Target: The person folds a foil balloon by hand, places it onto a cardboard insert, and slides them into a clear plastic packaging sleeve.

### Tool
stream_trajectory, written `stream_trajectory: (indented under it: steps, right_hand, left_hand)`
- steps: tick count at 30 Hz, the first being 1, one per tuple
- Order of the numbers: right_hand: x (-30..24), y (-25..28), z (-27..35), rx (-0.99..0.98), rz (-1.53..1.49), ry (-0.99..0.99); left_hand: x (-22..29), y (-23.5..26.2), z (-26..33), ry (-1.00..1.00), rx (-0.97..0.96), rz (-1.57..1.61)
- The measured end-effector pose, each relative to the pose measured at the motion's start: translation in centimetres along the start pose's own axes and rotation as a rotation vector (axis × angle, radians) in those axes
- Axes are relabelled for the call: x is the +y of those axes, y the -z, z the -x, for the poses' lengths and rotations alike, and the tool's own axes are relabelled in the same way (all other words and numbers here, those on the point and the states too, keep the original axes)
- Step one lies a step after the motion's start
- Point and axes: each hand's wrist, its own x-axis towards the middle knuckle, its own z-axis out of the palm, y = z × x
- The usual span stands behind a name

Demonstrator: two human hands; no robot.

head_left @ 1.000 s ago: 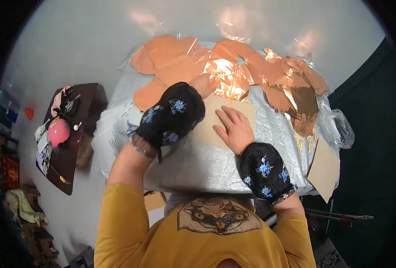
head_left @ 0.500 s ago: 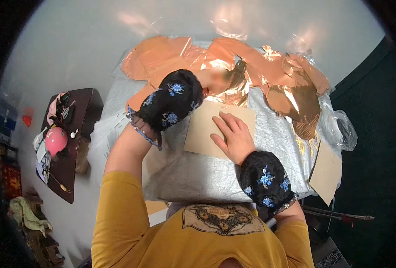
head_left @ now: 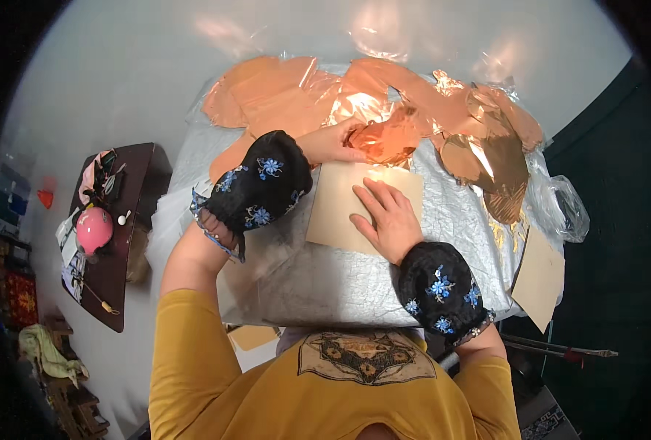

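Observation:
My left hand point(head_left: 335, 141) grips the edge of a shiny copper-coloured foil sheet point(head_left: 388, 139), its fingers partly hidden by the foil. The sheet is curved up just beyond the far edge of a beige square board point(head_left: 333, 216). My right hand point(head_left: 390, 218) lies flat on the board's right half with its fingers spread, pointing away from me. More copper-coloured foil sheets point(head_left: 267, 92) lie overlapping and crumpled along the far side of the table. Both forearms wear black sleeve covers with blue flowers.
A silvery cloth point(head_left: 325, 293) covers the table. Another beige board point(head_left: 539, 279) hangs over its right edge, near clear plastic film point(head_left: 566, 209). Thin translucent sheets point(head_left: 175, 227) lie at the left. A dark side table point(head_left: 131, 213) holds a pink helmet point(head_left: 94, 229).
My left hand has drawn slightly left with the foil, which now shows a wider face towards me. My right hand stays flat on the board.

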Motion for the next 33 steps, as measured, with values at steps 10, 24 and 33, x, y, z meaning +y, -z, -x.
stream_trajectory:
  steps: [10, 24, 33]
  right_hand:
    - [0.0, -0.1, 0.1, 0.008, 0.006, 0.015]
    - [0.4, 0.3, 0.0, -0.028, -0.012, 0.053]
    - [0.8, 0.4, 0.0, -0.047, 0.004, 0.077]
  left_hand:
    - [-2.5, 0.7, -1.0, 0.09, 0.113, -0.075]
    - [-2.5, 1.4, -1.6, 0.236, 0.113, -0.126]
    - [0.4, 0.2, -0.6, 0.303, 0.159, -0.102]
